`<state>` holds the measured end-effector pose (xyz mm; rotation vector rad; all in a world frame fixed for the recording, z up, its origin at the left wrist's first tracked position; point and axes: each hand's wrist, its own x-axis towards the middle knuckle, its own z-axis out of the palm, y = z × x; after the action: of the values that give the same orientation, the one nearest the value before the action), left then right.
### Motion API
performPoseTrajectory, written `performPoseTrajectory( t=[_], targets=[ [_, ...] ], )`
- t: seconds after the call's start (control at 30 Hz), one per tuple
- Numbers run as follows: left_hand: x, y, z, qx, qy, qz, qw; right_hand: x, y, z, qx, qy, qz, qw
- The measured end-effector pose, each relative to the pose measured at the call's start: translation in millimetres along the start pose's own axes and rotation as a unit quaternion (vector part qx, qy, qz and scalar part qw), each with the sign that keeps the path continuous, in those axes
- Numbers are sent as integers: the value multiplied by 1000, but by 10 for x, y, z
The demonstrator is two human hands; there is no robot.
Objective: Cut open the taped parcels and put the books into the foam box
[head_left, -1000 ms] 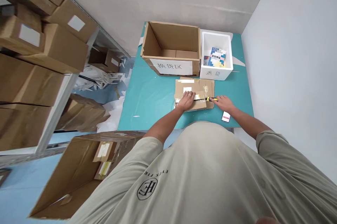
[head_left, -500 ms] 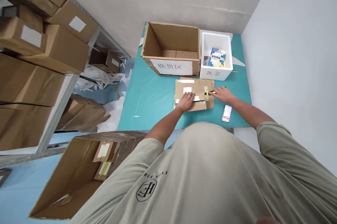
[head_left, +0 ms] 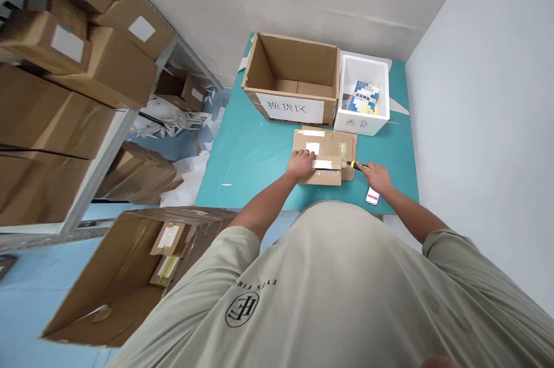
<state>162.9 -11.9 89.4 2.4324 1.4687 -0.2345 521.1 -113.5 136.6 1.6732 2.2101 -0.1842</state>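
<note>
A flat taped cardboard parcel (head_left: 325,149) lies on the teal table (head_left: 255,154) in front of me. My left hand (head_left: 300,164) rests on the parcel's left end, fingers flat on the tape. My right hand (head_left: 378,176) is closed round a yellow-and-black utility knife (head_left: 355,165), whose tip touches the parcel's right edge. A phone (head_left: 372,196) lies on the table just under my right wrist.
Behind the parcel stand an open empty cardboard box (head_left: 293,77) with a white label and a white foam box (head_left: 363,97) holding a book. Shelves of cartons (head_left: 78,68) fill the left. A large open carton (head_left: 130,276) sits on the floor beside me.
My right hand with the knife has drawn back toward me along the parcel's right edge. The left hand stays on the parcel. The camera has shifted slightly.
</note>
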Motion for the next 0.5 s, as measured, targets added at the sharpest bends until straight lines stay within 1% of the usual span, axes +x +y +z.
performPoseTrajectory(
  t=[0.07,0.13,0.23,0.3,0.33,0.4,0.43,0.5],
  targets=[
    [13,-17,-56,3,-10,-6,1000,-6,101,1,-5,12,-2,1000],
    [14,-68,-105,-7,-12,-32,999,-3,278,-30,-1,24,15,1000],
    [6,-192,-166,-31,-2,-100,995,-26,563,-65,32,47,83,995],
    [3,-259,-185,-41,16,-142,989,-63,661,-39,79,67,124,987],
    [3,-274,-182,-44,29,-160,986,-81,666,-6,110,78,137,981],
    [2,-247,-146,-48,57,-189,979,-98,580,94,178,99,146,968],
    [0,-204,-112,-52,65,-201,976,-93,496,155,216,107,146,959],
    [-7,-69,-23,-58,60,-226,971,-53,272,282,305,115,150,933]
  ],
)
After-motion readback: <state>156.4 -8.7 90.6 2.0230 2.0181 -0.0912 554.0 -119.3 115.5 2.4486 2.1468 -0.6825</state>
